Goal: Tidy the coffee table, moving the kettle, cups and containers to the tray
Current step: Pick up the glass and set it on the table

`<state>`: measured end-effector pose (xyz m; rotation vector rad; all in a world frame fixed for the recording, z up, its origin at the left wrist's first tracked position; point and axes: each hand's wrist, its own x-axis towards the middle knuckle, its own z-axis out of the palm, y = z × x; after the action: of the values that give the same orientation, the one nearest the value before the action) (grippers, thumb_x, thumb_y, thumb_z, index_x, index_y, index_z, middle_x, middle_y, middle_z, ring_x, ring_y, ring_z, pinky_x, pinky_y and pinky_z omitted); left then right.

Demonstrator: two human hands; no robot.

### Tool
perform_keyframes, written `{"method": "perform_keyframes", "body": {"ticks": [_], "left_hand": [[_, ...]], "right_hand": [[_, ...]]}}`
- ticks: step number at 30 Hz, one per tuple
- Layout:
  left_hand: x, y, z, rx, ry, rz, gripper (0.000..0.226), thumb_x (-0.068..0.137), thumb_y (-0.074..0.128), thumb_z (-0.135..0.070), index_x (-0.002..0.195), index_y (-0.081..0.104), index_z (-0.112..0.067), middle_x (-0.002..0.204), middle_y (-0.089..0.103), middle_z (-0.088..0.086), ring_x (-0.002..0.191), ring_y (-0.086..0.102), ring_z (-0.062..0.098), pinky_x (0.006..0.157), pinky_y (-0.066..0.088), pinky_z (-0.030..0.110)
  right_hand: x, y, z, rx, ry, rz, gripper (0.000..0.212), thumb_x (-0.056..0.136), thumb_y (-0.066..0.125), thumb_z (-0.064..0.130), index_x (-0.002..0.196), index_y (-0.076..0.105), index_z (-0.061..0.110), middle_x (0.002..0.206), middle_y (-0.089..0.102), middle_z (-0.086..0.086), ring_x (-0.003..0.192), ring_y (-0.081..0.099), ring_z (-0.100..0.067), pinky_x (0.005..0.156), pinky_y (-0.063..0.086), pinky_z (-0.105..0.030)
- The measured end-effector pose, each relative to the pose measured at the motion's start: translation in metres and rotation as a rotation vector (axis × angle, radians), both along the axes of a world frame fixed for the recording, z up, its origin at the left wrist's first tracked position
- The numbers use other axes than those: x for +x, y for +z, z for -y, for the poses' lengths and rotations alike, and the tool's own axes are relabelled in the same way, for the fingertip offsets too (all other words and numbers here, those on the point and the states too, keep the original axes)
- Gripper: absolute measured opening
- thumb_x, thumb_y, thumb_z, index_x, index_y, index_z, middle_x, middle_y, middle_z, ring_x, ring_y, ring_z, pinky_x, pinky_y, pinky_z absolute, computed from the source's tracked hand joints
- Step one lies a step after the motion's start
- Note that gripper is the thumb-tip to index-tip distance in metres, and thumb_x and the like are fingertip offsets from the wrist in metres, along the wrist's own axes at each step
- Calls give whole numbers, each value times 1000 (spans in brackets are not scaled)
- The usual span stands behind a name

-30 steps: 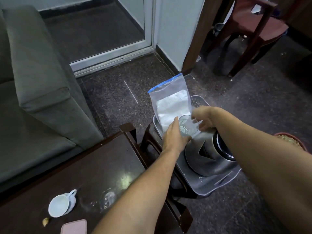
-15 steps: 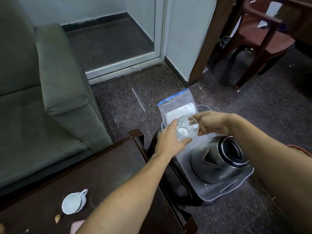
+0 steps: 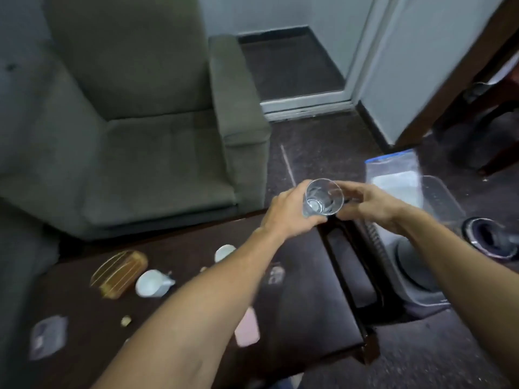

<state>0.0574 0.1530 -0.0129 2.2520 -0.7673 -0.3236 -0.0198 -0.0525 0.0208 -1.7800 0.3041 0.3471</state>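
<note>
Glass [image 3: 323, 198] has come back from over the tray [image 3: 445, 192] to above the table [image 3: 295, 304] end, left hand [image 3: 289, 211] gripping it, right hand [image 3: 370, 203] at its rim (grip unclear), so it's unplaced; cups [image 3: 153, 283] left on table.

clear glass cup [image 3: 323, 199], glossy wooden table [image 3: 295, 318], matt cloth armchair [image 3: 140, 153]

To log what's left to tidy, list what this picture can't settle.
Head view:
1. Kettle: cut off by the right edge and blurred; its lid is unreadable.
2. Far white cup: partly behind the left forearm.
3. Clear packet, far left: motion blur hides its contents.
4. Right hand: blur hides whether its fingers grip the glass.
</note>
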Motion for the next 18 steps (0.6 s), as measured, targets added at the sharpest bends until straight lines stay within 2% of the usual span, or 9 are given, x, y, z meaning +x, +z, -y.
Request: {"method": "perform_keyframes", "body": {"ticks": [4, 7, 11, 15, 17, 18], "left_hand": [[-11, -11, -95, 48, 70, -21, 83, 66, 87, -50, 137, 48, -32, 125, 70, -5, 114, 66, 21, 94, 52, 32], [-23, -26, -169, 87, 125, -66, 85, 64, 87, -49, 138, 48, -34, 127, 69, -6, 116, 65, 21, 97, 52, 36], [-39, -52, -256, 130, 191, -90, 82, 64, 86, -48, 134, 46, -39, 122, 71, -8, 113, 67, 23, 93, 54, 37], [-58, -82, -320, 111, 244, -192, 80, 64, 87, -43, 132, 43, -42, 115, 72, -12, 107, 69, 16, 90, 58, 39], [-66, -98, -342, 105, 281, -227, 79, 64, 88, -43, 129, 43, -45, 112, 71, -15, 105, 69, 12, 89, 59, 37], [-70, -105, -351, 108, 297, -238, 78, 64, 88, -44, 128, 43, -47, 110, 70, -16, 104, 68, 11, 87, 59, 36]], "right_hand": [[6, -21, -89, 7, 55, -8, 76, 79, 69, -25, 120, 70, 38, 127, 74, -2, 104, 71, -15, 94, 59, -34], [7, -40, -162, -20, 103, -41, 78, 77, 71, -24, 129, 64, 33, 131, 70, -1, 103, 71, -18, 94, 60, -41], [1, -69, -250, -6, 180, -64, 72, 78, 72, -22, 128, 63, 29, 123, 72, -1, 90, 73, -9, 77, 61, -24], [-8, -98, -316, -9, 230, -108, 67, 79, 71, -22, 133, 62, 17, 114, 72, -1, 84, 71, -1, 77, 55, -15], [-11, -112, -339, -30, 257, -123, 69, 78, 68, -25, 133, 60, 16, 110, 72, 2, 83, 70, 6, 73, 54, -11], [-12, -118, -348, -39, 264, -128, 69, 78, 68, -25, 133, 59, 17, 111, 72, 1, 86, 71, 4, 73, 54, -12]]}}
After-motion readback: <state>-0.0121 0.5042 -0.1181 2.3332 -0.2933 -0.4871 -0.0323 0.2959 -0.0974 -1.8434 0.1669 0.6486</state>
